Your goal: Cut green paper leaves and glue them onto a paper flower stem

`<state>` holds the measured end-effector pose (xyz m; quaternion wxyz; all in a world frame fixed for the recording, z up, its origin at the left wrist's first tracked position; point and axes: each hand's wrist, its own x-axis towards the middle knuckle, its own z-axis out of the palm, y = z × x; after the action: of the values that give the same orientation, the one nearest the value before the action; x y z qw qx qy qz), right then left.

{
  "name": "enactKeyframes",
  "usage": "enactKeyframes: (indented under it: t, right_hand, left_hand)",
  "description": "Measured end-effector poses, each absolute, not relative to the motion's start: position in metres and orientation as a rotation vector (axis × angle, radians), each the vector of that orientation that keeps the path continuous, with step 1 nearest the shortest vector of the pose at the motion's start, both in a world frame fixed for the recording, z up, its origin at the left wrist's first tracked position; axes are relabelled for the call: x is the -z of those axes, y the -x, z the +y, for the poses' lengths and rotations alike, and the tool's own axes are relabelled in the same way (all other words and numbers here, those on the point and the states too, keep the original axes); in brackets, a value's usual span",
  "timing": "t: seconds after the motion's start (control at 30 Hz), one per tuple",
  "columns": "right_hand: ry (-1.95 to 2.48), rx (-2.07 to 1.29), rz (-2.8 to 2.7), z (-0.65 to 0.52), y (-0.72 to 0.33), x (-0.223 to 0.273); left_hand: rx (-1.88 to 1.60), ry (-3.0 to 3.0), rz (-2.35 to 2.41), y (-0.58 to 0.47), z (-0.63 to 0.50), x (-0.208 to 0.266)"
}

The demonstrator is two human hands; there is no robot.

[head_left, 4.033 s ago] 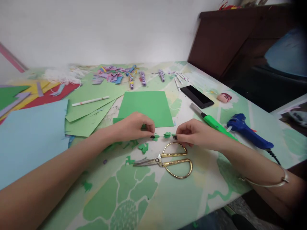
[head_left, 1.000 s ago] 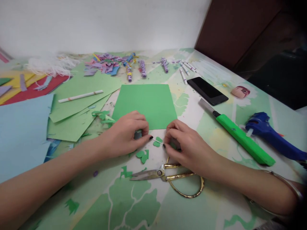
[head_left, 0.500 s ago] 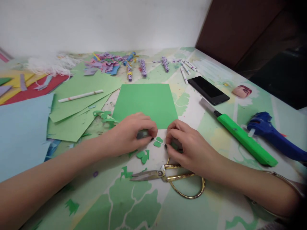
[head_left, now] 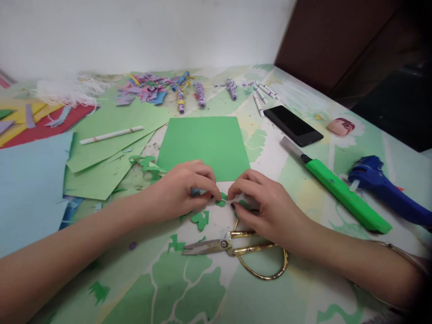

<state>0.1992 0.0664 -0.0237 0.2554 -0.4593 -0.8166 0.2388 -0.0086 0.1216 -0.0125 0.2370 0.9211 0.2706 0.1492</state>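
Observation:
A thin white string (head_left: 227, 201) stretches between my two hands, low over the table's middle. My left hand (head_left: 185, 186) is closed in a pinch on one end. My right hand (head_left: 266, 200) holds the other end near the thumb tip, with its index finger bent above the string. Just behind the string lies a small green paper cutout (head_left: 221, 198), partly covered by fingers. Another leaf-like green cutout (head_left: 201, 220) rests closer to me. Gold-handled scissors (head_left: 224, 244) lie below my right hand. Beyond both hands is a green paper sheet (head_left: 204, 144).
At right are a green utility knife (head_left: 347, 195) with its blade out, a blue glue gun (head_left: 384, 186) and a phone (head_left: 293, 125). Light green sheets (head_left: 97, 157) and a blue sheet (head_left: 33, 180) cover the left. Paper scraps (head_left: 146, 87) and purple paper rolls (head_left: 200, 94) lie behind.
My right index finger has lifted from the thumb and reached left toward my left fingertips. The fingertips of both hands are closer together. The view has shifted slightly.

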Motion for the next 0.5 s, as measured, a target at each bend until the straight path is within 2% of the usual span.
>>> enactKeyframes:
  t: [0.27, 0.5]
  right_hand:
    - [1.014, -0.399, -2.275, 0.0637, -0.2029, 0.029]
    - [0.999, -0.438, -2.267, 0.0618, -0.2036, 0.027]
  left_hand:
    - [-0.441, -2.555, 0.69, 0.0106, 0.1217, 0.0137]
    - [-0.428, -2.625, 0.692, 0.0117, 0.1192, 0.0142]
